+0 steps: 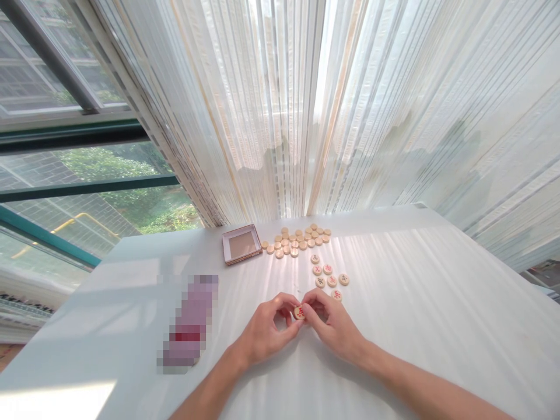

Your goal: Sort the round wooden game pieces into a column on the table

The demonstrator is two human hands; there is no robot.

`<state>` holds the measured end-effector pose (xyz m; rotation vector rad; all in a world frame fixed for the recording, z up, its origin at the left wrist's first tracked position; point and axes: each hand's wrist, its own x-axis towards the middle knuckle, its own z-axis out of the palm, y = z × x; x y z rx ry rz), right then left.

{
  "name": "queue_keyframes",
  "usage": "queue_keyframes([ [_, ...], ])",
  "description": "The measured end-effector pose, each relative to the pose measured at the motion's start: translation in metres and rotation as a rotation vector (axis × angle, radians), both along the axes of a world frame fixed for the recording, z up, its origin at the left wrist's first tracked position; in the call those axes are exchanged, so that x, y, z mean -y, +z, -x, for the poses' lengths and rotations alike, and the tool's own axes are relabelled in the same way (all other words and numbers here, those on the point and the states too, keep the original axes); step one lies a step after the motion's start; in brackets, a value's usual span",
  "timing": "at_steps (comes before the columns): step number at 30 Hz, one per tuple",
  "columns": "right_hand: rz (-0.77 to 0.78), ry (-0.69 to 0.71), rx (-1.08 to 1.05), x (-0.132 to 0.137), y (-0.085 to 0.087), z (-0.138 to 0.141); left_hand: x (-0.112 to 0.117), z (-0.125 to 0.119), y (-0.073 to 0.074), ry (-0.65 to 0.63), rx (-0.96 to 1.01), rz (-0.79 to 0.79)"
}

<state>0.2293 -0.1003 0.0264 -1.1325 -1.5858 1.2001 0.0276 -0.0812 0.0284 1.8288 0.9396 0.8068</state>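
Between my two hands is a round wooden Chinese chess piece [300, 312] with a red character facing up. My left hand [269, 324] pinches it from the left with thumb and fingers. From the other side my right hand [330, 321] grips the same piece, its fingertips covering the right edge. Just beyond my right hand lies another red-marked piece [336, 295]. Several more face-up pieces, such as a red one [332, 281] and a black one [344, 279], are loosely grouped past it.
Farther back, several blank-side-up pieces [303, 245] cluster on the white table [394, 280]. An open shallow box [224, 249] stands left of them. A blurred purple object [190, 321] lies at left. A striped curtain [284, 116] hangs behind the table, beside a window [109, 175].
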Motion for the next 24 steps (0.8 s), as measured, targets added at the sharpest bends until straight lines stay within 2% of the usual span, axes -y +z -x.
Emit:
queue_keyframes([
  [9,-0.035,0.025,-0.035,-0.0004,0.0030,0.0002,-0.0024,0.0010,-0.0056,0.022,0.080,0.054],
  [24,-0.037,0.043,-0.056,0.0004,0.0057,0.0006,-0.0043,0.0046,0.0014,-0.015,0.097,0.104],
])
